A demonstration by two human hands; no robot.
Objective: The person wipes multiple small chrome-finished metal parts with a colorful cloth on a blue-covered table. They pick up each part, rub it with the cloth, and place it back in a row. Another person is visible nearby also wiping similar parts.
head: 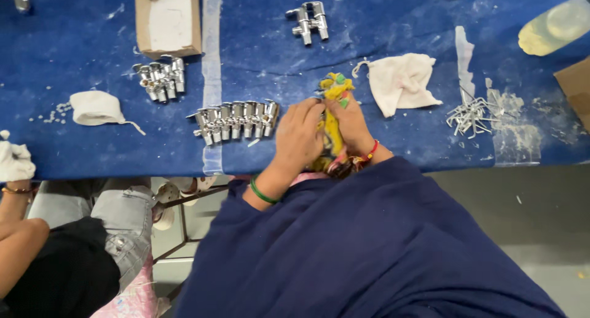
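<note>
Seen from above, a person in a dark blue garment works at the near edge of a tabletop [74, 152] covered in blue cloth. The left hand [298, 136], with a green bangle at the wrist, and the right hand [351, 124], with a red bead bracelet, meet around a yellow patterned rag [335, 87]. The fingers [310, 109] of both hands are curled and pressed together on the rag, which bunches up above them and trails down between the wrists. Whether anything is wrapped inside the rag cannot be told.

Just left of the hands lies a tidy row of chrome angle valves [236, 121], side by side. Further left sits a small white cloth pouch [95, 107] with a drawstring. At the far left edge, another person's hand grips a white cloth [13, 161].

Right of the hands rests a second white drawstring pouch [402, 81], crumpled and open. Beyond it to the right is a loose heap of small metal pins [470, 116] beside white dust.

Further back, a smaller cluster of chrome valves [161, 78] lies just below an open brown cardboard box [168, 19] with a white lining. Two more valves [309, 19] lie well apart, near the far edge. A clear plastic bottle of yellowish liquid [556, 26] lies at the far right corner.
</note>
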